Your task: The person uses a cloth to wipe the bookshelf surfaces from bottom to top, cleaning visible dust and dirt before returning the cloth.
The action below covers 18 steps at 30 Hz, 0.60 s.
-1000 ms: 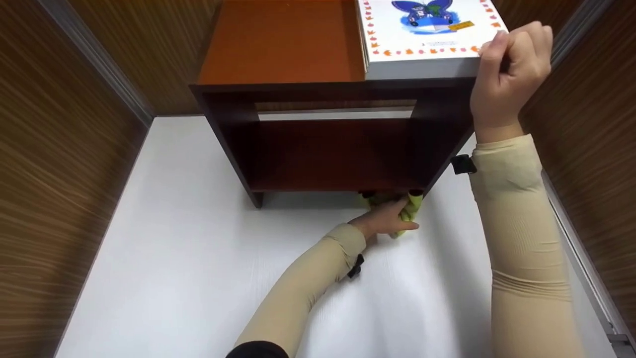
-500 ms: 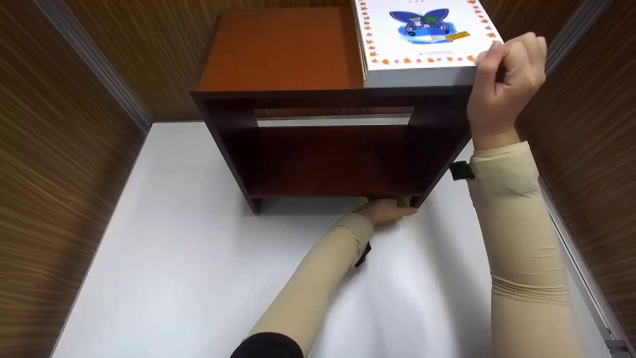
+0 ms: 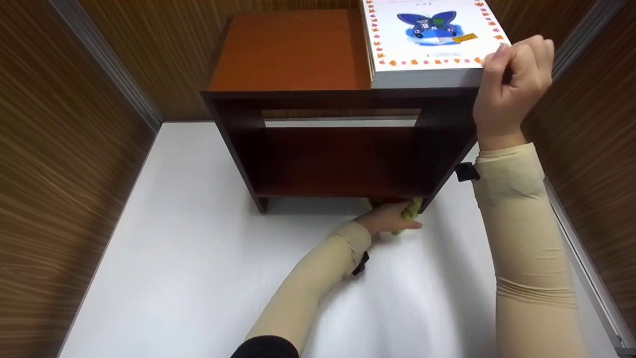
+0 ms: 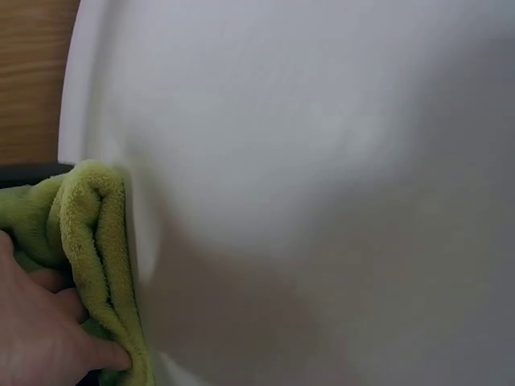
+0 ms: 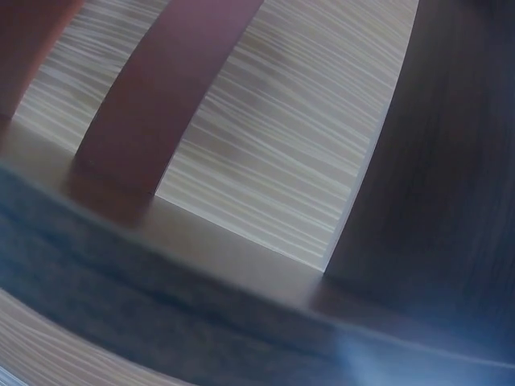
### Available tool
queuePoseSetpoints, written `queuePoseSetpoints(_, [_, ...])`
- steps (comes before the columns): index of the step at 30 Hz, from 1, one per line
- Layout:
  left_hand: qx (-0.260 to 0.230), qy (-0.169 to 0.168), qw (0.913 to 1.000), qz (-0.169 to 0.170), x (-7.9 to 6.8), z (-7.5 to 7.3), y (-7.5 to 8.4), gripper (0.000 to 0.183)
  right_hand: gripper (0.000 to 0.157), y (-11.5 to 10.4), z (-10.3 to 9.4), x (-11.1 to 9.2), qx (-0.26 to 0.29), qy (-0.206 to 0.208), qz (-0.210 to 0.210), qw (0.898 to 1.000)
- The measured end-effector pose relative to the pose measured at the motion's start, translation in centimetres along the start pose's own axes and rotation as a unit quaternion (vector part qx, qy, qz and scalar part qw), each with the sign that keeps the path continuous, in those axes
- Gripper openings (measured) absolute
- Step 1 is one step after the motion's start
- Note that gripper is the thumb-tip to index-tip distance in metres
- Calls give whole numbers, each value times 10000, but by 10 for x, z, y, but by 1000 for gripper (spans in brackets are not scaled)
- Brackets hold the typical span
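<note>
A dark reddish-brown shelf unit [image 3: 293, 54] stood on a white surface [image 3: 164, 248], with thick white-covered books [image 3: 437, 49] on the right part of its top. A yellow-green cloth [image 3: 411, 210] was bunched low down, at the unit's right front corner, just below the front edge of its lower board. The person's left hand [image 3: 390, 216] gripped the cloth there. The right hand [image 3: 514, 92], well apart from the left, was curled into a fist at the right front corner of the books; whether it took hold of anything could not be told.

The cloth looked plush, and so probably light, soft and limp, unlikely to slip or break, though loose folds might have trailed or caught on the unit's foot. The best hold seemed to be the thick bunched middle, with several layers gathered in the palm.

The left wrist view alone showed the fuzzy nap and the doubled fold, with one digit pressing into it, plus a patch of wood grain [image 4: 32, 80] past the white surface's edge. From the head, much of the cloth was hidden. The right wrist view held neither hand nor cloth, only reddish-brown boards [image 5: 169, 88], pale grain and a blurred dark band.
</note>
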<state>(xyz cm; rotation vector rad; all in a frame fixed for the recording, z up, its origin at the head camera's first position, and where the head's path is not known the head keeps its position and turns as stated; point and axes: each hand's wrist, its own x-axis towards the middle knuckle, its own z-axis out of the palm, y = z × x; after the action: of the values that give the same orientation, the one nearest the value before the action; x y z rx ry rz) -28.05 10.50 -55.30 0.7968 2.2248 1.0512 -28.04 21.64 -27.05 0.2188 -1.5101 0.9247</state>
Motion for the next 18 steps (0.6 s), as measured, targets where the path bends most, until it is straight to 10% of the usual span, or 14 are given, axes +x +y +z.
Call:
queuePoseSetpoints(6, [208, -65, 9986, 490, -8, 6, -2, 54, 31, 0, 0, 0, -17, 15, 16, 10000])
queuePoseSetpoints(18, [569, 287, 9974, 336, -1, 7, -3, 50, 32, 2, 0, -1, 1, 41, 9, 10000])
